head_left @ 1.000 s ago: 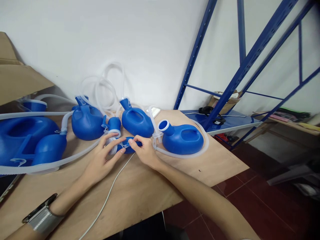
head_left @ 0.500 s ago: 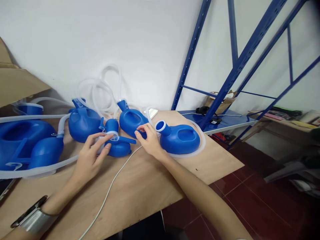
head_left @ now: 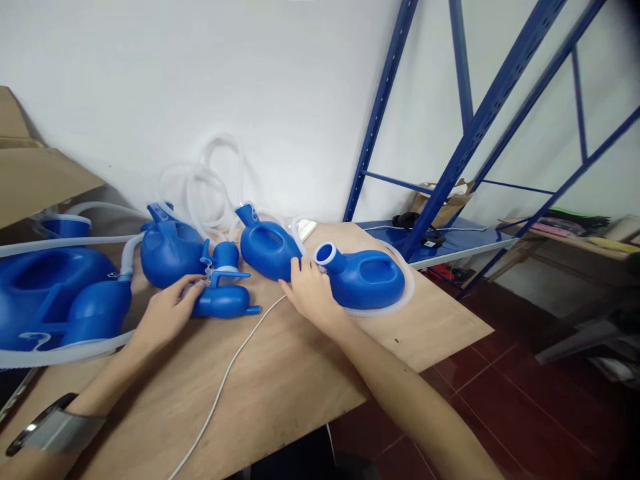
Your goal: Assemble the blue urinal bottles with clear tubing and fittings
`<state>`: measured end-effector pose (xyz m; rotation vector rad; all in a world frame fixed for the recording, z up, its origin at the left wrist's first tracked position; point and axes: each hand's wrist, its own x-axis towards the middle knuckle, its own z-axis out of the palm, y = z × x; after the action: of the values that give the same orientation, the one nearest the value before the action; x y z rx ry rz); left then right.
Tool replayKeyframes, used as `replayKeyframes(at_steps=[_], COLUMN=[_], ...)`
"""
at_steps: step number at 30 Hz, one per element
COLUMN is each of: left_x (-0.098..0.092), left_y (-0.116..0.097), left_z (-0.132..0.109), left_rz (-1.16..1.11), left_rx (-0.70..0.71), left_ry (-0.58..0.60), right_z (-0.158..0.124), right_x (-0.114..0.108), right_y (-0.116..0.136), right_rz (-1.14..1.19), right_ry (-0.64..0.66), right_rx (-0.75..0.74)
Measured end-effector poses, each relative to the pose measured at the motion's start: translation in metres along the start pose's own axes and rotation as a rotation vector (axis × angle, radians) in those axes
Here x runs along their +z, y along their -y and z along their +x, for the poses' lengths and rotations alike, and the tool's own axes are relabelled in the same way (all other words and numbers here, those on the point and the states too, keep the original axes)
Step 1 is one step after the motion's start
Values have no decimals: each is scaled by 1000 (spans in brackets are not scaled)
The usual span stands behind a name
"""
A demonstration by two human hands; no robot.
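Several blue urinal bottles with translucent hoses lie on a wooden table. Thumb and fingers of my left hand (head_left: 173,308) close together at the left end of a small blue bottle-shaped part (head_left: 225,302), by a clear fitting; what they grip is mostly hidden. Just behind that part lies a blue cap (head_left: 226,255). My right hand (head_left: 311,290), fingers stretched, rests at the lower right end of the middle urinal bottle (head_left: 270,248). To its right sits another urinal bottle (head_left: 377,277) with a white-rimmed open neck, a hose curving around it.
More blue bottles (head_left: 97,307) and hoses crowd the left, beside a cardboard box (head_left: 45,177). A white cable (head_left: 225,380) crosses the wooden table (head_left: 280,400). Blue metal shelving (head_left: 440,180) stands at the right, past the table's edge.
My left hand has drawn back left and its fingers have closed. The small blue part's handle has shifted left. My right hand has moved slightly right and down, its fingers flattening out.
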<state>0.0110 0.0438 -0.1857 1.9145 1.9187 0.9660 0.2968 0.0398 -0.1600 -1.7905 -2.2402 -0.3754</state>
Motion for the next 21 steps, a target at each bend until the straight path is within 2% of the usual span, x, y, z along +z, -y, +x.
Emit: replayKeyframes(at_steps=[2, 5, 9, 12, 14, 16, 18, 21], left_x=[3, 9, 10, 6, 4, 6, 12, 30], left_y=[0, -2, -5, -9, -15, -25, -41, -73], left_z=[-2, -7, -12, -14, -14, -14, -11, 0], left_rz=[84, 144, 189, 148, 123, 144, 186, 230], left_rx=[77, 155, 137, 163, 286, 485, 710, 990], left_ry=[51, 29, -102, -261, -366, -418, -386, -233], right_z=[-4, -8, -10, -11, -12, -15, -18, -22], right_x=[-1, 1, 1, -7, -14, -17, -18, -14], right_y=[1, 4, 10, 11, 9, 7, 5, 3], right_rz=[-27, -54, -45, -54, -82, -111, -129, -133], right_ry=[10, 58, 128, 155, 167, 169, 150, 63], right_rx=[-33, -40, -18, -52, -82, -112, -151, -243])
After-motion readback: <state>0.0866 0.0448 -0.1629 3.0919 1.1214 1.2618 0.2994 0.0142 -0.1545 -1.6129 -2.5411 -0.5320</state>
